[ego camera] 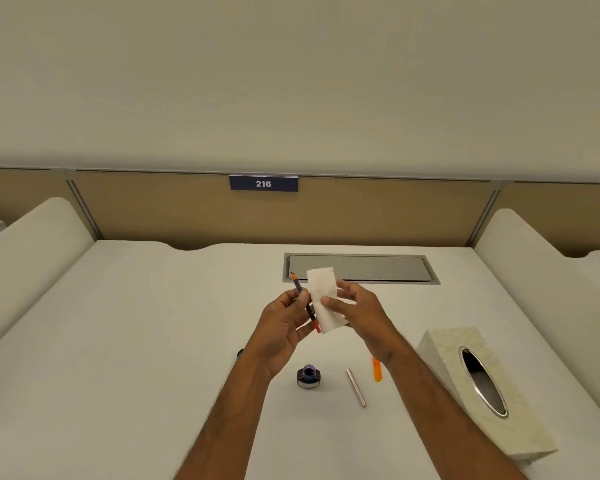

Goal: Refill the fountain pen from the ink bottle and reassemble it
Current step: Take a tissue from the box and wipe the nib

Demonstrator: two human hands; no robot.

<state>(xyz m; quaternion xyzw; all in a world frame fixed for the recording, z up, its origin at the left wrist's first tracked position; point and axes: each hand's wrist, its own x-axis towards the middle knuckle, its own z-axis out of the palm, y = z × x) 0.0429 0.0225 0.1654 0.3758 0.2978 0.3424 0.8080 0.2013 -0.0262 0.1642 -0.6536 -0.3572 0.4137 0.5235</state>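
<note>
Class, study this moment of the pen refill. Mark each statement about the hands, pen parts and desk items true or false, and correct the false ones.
1. The left hand holds the pen's nib section, nib end pointing up and away. True.
2. The right hand is empty. False: it holds a folded white tissue beside the pen.
3. The ink bottle stands open on the desk. True.
4. The metal pen barrel stands upright in the bottle. False: it lies flat on the desk, right of the bottle.
5. The tissue box sits to the person's left. False: it is on the right.
</note>
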